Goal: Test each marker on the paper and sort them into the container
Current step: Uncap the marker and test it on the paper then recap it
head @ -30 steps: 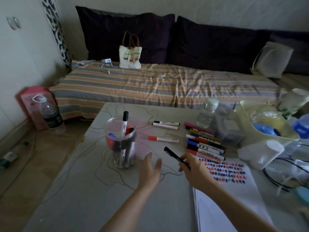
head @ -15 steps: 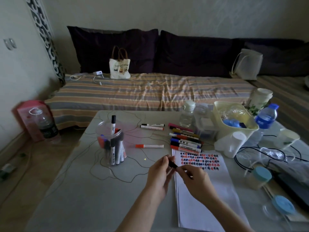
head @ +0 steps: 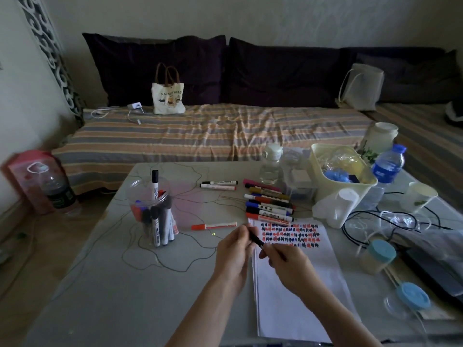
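Both hands hold one black marker above the left edge of the white paper. My left hand pinches its upper end, where the cap would be; my right hand grips the barrel. The paper's top carries rows of red, blue and black test marks. A clear plastic container with several markers stands at the left. A row of loose markers lies just beyond the paper. An orange-capped marker and two more markers lie between the container and the row.
A cream bin, water bottles, an overturned white cup, black cables and blue-lidded jars crowd the table's right side. A striped daybed runs behind the table. A bottle stands on the floor at left.
My left hand came in from open above the table and closed on the marker's end. Both hands drew the marker nearer to me, over the paper's left edge.
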Demonstrator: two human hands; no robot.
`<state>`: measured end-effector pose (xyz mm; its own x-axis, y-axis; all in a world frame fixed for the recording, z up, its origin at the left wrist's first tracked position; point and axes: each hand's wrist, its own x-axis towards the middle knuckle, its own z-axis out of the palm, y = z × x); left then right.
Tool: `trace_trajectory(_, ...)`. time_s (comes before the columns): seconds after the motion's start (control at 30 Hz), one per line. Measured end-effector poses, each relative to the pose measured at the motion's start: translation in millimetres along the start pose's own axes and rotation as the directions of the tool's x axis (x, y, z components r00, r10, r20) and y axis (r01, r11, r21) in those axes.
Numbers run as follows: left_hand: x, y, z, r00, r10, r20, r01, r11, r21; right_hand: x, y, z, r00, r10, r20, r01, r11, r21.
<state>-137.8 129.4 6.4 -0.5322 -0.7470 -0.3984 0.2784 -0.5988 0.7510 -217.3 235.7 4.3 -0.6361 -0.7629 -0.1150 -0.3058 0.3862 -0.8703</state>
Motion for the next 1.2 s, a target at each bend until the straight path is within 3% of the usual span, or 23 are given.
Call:
trace_trajectory(0.07,16.6,14.3,-9.6,0.992,0.008,-0.125,-0.025,0.990,-0.138,-5.5,12.3,-7.0,0.986,-0.122,-0.109,0.100,0.977,-0.190)
trace_trajectory(0.1,27.1,20.6,-16.7,0.988,0.051,-0.148,-0.064,0.994,-0.089,-7.5,19.5,-12.9,0.975,-0.159,-0.153,0.119,0.963,-0.243)
trace_trajectory(0.2,42.8,20.8,-31.5,0.987,0.153,-0.052,-0.131,0.946,0.297,-4.3,35.7,-26.4,0.978,-0.093,-0.184,0.051,0.973,-0.224)
trace_trajectory(0.27,46.9,9.0,-35.3,0.985,0.173,-0.001,-0.148,0.845,0.513,0.7,43.7,-26.5,0.978,-0.108,-0.179,0.076,0.981,-0.177)
trace_trajectory(0.37,56.0,-11.1,-42.2,0.970,0.236,0.055,-0.205,0.677,0.707,8.6,52.4,-28.1,0.958,-0.178,-0.223,0.154,0.980,-0.123)
trace_trajectory(0.43,62.6,-23.4,-48.5,0.947,0.278,0.160,-0.285,0.502,0.816,13.7,58.6,-33.3,0.941,-0.197,-0.274,0.179,0.980,-0.090)
trace_trajectory(0.5,68.6,-35.0,-52.3,0.924,0.268,0.273,-0.354,0.326,0.877,18.4,63.1,-42.5,0.932,-0.131,-0.337,0.165,0.984,0.074)
trace_trajectory(0.53,72.5,-39.7,-53.5,0.906,0.268,0.328,-0.394,0.249,0.885,20.7,65.3,-48.9,0.936,-0.058,-0.347,0.162,0.947,0.277)
trace_trajectory(0.6,80.5,-46.3,-55.2,0.850,0.266,0.455,-0.489,0.074,0.869,22.7,68.3,-61.8,0.954,0.118,-0.276,0.109,0.721,0.684)
trace_trajectory(0.63,83.0,-47.9,-55.3,0.819,0.243,0.519,-0.530,-0.022,0.847,23.5,70.5,-67.5,0.950,0.183,-0.254,0.081,0.640,0.764)
trace_trajectory(0.67,84.9,-49.3,-55.2,0.795,0.206,0.570,-0.559,-0.114,0.821,25.0,74.4,-71.4,0.941,0.230,-0.246,0.048,0.633,0.773)
trace_trajectory(0.77,90.1,-50.7,-53.3,0.797,0.112,0.594,-0.529,-0.347,0.775,31.6,91.1,-74.4,0.898,0.270,-0.348,-0.024,0.820,0.573)
trace_trajectory(0.9,96.8,-56.6,-52.2,0.799,0.112,0.590,-0.483,-0.465,0.742,43.7,113.8,-80.3,0.875,0.160,-0.458,0.012,0.937,0.349)
trace_trajectory(1.1,103.1,-54.2,-51.8,0.815,0.072,0.576,-0.481,-0.470,0.740,69.6,132.0,-87.9,0.850,0.143,-0.507,-0.038,0.977,0.212)
trace_trajectory(1.2,103.4,-54.4,-52.1,0.814,0.075,0.576,-0.488,-0.450,0.748,71.2,138.7,-83.4,0.840,0.147,-0.522,-0.134,0.989,0.062)
